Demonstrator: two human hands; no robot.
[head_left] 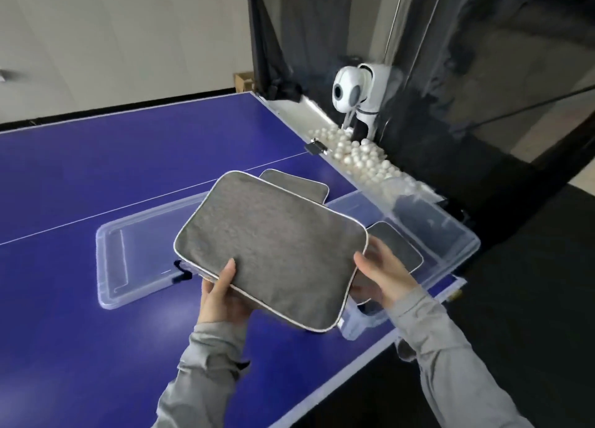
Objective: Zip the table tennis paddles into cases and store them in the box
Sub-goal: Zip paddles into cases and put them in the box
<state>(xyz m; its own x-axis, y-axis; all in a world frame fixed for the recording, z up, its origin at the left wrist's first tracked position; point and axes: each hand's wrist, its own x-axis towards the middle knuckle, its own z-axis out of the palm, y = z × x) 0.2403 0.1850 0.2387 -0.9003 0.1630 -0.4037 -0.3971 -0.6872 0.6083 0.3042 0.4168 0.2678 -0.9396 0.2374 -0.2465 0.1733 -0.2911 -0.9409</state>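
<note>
Case (273,250) grey, unmarked | left hand (222,295), right hand (383,276) gripping it | box (463,240) beneath

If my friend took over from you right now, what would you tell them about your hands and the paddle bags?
Left hand: grips the near-left edge of the grey fabric paddle case with white piping.
Right hand: holds its right edge.
The case is lifted above the blue table, beside the clear plastic storage box.
Done: one grey case already lies in the box.
Another grey case lies on the table behind.
The clear lid lies flat on the table.
Left: put the held case in, then the last one.
</note>
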